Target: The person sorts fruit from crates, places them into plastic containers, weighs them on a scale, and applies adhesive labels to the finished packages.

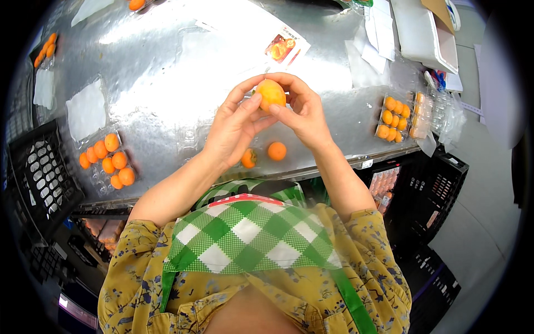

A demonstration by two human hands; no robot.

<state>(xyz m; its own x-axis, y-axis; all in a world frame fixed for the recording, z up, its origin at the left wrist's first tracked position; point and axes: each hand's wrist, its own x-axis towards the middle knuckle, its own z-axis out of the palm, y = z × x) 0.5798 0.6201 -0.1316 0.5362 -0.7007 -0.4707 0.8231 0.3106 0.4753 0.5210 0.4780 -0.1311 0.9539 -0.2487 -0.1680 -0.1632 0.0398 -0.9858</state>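
Observation:
Between the fingertips of my left hand (pixel 235 121) and my right hand (pixel 303 114) is a yellow-orange persimmon (pixel 271 93), raised over the metal table (pixel 183 119). Both hands are closed around its sides, thumbs on the near side. Below my wrists, close to the table's front edge, lie two loose persimmons: one (pixel 248 159) shows its green-brown leafy cap, the other (pixel 276 151) looks round and smooth. A clear plastic tray (pixel 99 179) at the left holds several more persimmons, with some of its cups bare.
On the right sits a filled tray of persimmons (pixel 394 119) beside stacked clear trays (pixel 445 114). White sheets (pixel 379 33) and a foam box (pixel 425 36) lie at the far right. Black crates (pixel 41 172) stand left, others (pixel 428 192) below the table's right edge. A printed leaflet (pixel 286 47) lies ahead.

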